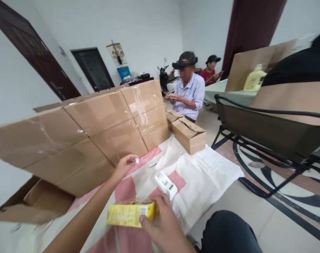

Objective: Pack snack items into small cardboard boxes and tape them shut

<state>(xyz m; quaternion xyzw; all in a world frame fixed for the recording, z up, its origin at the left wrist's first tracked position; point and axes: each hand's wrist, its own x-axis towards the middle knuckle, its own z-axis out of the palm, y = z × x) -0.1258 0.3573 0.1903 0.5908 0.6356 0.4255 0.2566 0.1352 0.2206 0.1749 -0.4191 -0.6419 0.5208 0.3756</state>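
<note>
My right hand (162, 223) grips one end of a yellow printed box (125, 213) with a barcode, thumb on the near face and fingers over the top. Reaching ahead, my left hand (127, 164) pinches a small whitish piece (137, 160) at its fingertips, too small to identify. Just beyond my right hand, a white handheld plastic device (166, 185) lies on the red-and-white cloth sheet (199, 175). Another small shiny scrap (153, 164) rests on the sheet between the device and the cartons.
Stacked taped cartons (110, 123) form a wall along the far left. Below them is an open carton (33, 203). Two closed cartons lie farther back, one a long box (188, 135). A person (190, 91) sits behind them. A dark folding frame (265, 130) stands at right.
</note>
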